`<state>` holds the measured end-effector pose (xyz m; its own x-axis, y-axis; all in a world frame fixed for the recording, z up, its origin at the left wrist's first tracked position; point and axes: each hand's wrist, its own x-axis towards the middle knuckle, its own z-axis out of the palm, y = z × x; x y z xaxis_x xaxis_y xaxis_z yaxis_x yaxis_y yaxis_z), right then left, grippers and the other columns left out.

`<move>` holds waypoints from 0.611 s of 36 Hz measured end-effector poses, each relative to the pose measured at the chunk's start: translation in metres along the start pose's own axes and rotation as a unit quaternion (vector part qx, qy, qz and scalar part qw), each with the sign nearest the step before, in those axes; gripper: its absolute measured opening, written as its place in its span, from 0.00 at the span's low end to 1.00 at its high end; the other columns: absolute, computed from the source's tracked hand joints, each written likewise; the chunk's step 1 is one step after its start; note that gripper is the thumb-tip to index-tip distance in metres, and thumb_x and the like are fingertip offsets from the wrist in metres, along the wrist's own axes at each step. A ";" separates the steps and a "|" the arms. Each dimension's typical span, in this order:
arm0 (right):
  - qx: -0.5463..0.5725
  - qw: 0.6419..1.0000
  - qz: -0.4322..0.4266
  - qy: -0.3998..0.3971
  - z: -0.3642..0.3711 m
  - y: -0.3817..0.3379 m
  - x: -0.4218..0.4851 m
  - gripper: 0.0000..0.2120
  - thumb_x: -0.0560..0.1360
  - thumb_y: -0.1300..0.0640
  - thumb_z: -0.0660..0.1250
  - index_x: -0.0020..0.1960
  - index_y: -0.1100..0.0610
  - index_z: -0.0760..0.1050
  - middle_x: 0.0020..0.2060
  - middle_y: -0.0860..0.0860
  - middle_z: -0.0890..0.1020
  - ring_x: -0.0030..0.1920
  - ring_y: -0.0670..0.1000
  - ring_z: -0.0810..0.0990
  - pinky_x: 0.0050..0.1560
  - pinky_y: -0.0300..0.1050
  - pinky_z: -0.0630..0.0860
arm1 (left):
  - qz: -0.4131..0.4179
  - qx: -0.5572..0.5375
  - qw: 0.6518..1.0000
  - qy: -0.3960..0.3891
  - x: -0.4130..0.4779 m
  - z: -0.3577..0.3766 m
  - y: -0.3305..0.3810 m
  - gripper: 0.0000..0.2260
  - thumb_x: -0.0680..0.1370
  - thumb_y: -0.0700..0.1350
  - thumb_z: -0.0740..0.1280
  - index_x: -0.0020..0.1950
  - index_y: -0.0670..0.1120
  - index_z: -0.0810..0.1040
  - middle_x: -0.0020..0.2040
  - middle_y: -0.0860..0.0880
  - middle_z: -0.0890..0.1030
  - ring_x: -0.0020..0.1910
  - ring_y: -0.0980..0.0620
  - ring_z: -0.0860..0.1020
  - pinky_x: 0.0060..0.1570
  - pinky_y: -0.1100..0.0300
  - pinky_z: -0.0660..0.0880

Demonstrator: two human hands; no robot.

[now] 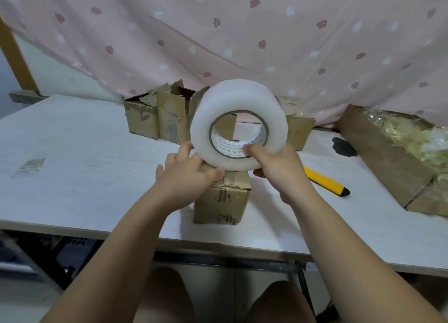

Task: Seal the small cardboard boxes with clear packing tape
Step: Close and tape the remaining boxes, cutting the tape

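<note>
You are holding the tape roll upright in the air, its open core facing you, directly above the small cardboard box. The roll's lower rim is hanging just over the box's top.

Your right hand is gripping the roll from the right, thumb hooked into the core and fingers wrapping round behind the outer rim. Your left hand is cupping the lower-left rim, with the thumb pressing at the bottom edge and the fingers lying up the left side. I cannot tell whether it is also pinching a free tape end. The left hand is the nearer one to the box top and looks to be hovering right over it.

The box is sitting between your forearms, close to the near edge of the surface. Its top flaps look closed but creased, and the roll and your left hand are hiding most of the seam. With the core pointing toward you, the tape would likely pay out left to right across the top.

To the left you are working with open surface. To the right, the yellow knife is lying just beside your wrist, with the long cardboard tray beyond it. The open boxes are standing well apart at the back.
</note>
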<state>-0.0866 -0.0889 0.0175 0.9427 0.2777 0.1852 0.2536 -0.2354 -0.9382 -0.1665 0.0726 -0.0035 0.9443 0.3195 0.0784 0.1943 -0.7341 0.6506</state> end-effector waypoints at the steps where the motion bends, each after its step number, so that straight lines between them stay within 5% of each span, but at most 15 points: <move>1: 0.003 1.000 0.005 -0.002 -0.001 -0.001 0.001 0.05 0.70 0.52 0.72 0.40 0.52 0.78 0.32 0.46 0.81 0.38 0.48 0.81 0.47 0.58 0.81 | 0.003 0.046 0.999 0.002 0.000 0.001 0.000 0.21 0.77 0.63 0.57 0.69 0.58 0.68 0.72 0.56 0.57 0.71 0.46 0.56 0.71 0.38 0.52; 7: 0.063 0.998 0.029 -0.006 -0.002 -0.005 0.005 0.02 0.69 0.59 0.71 0.40 0.54 0.79 0.36 0.52 0.82 0.38 0.52 0.81 0.44 0.54 0.82 | 0.010 0.139 0.990 -0.004 0.000 0.004 0.000 0.23 0.78 0.64 0.49 0.72 0.59 0.62 0.75 0.59 0.51 0.74 0.48 0.50 0.71 0.36 0.41; 13: 0.088 0.992 0.001 0.089 -0.019 -0.002 0.013 0.07 0.58 0.56 0.67 0.37 0.52 0.77 0.30 0.47 0.79 0.37 0.51 0.78 0.40 0.52 0.81 | 0.011 0.135 0.991 -0.001 -0.002 0.003 0.001 0.25 0.78 0.65 0.49 0.74 0.61 0.58 0.71 0.63 0.52 0.73 0.49 0.53 0.71 0.36 0.40; 22: 0.149 0.980 0.090 0.094 -0.041 0.019 0.013 0.07 0.70 0.66 0.67 0.46 0.57 0.78 0.41 0.56 0.82 0.42 0.55 0.83 0.34 0.46 0.80 | -0.004 0.110 0.994 0.009 -0.001 0.007 0.002 0.29 0.78 0.65 0.50 0.78 0.59 0.51 0.72 0.62 0.52 0.74 0.48 0.53 0.71 0.36 0.40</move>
<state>-0.0612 -0.1279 0.0139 0.9968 0.0729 0.0334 0.0317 0.0253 -0.9992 -0.1655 0.0662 -0.0078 0.9383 0.3342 0.0886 0.2565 -0.8448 0.4696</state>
